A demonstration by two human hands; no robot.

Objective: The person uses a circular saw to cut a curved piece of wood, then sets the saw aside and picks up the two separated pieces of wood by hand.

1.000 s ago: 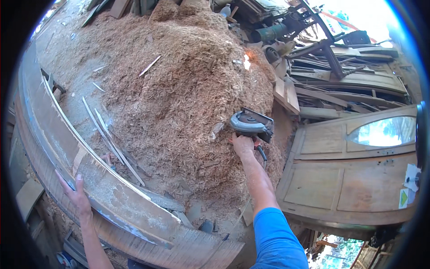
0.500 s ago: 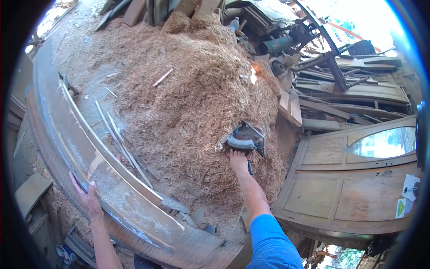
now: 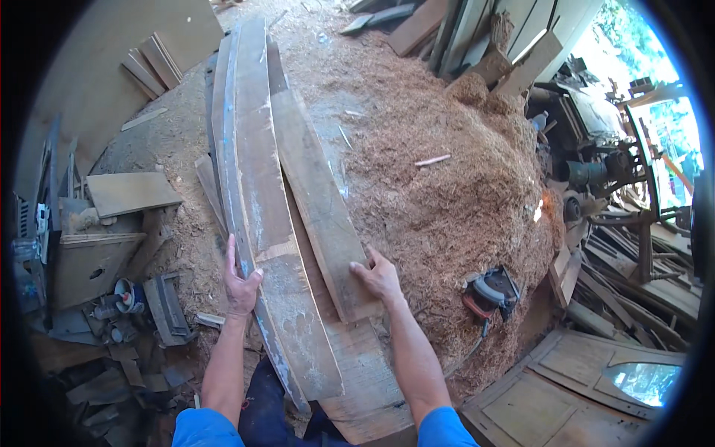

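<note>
A long board with worn, flaking paint and a pale patch runs away from me. My left hand is at its left edge, thumb over the upper face and fingers stretched along the outer side. Beside it on the right lies a plain brown plank. My right hand grips this plank's right edge near its close end, thumb on top and fingers bent over the side. A wider wooden piece shows underneath. The circular saw rests on the sawdust to the right, apart from both hands.
A big sawdust heap fills the middle right. Stacked timber and a panelled door with an oval glass lie at the right. Offcuts, a small board and a paint-smeared bucket stand at the left.
My right hand has let go of the circular saw, left it on the sawdust and taken hold of the plank. The view has swung left; my left hand stays at the painted board's edge.
</note>
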